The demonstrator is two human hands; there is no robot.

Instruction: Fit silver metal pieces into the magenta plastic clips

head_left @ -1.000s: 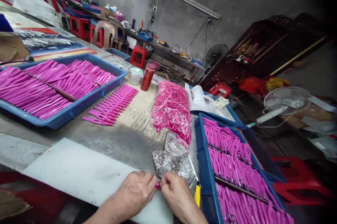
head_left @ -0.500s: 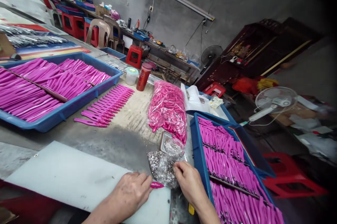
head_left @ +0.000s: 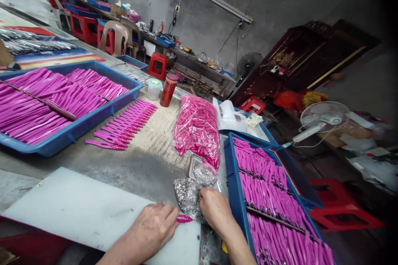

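My left hand [head_left: 157,225] rests on a white board [head_left: 90,205], fingers closed round a magenta plastic piece. Only the rounded, tapering tip of that magenta plastic piece [head_left: 184,218] sticks out past my fingertips. My right hand [head_left: 216,209] has its fingers bent together at an open clear plastic bag [head_left: 192,203] of small metal pins [head_left: 182,190]. Its fingertips are hidden among the plastic and pins, so what they pinch does not show. Just behind this bag lies a small tray [head_left: 195,161], partly covered by crumpled plastic.
A clear bag of pink pieces [head_left: 197,122] stands behind the pins. Blue trays full of magenta pieces lie left [head_left: 73,134] and right [head_left: 229,173]. A row of magenta pieces [head_left: 124,126] lies on the table, near a red-brown bottle [head_left: 168,91] and lidded tub [head_left: 154,89].
My right hand has moved slightly left and up, deeper against the bag of pins. My left hand keeps its hold on the magenta piece. The view has shifted a little.
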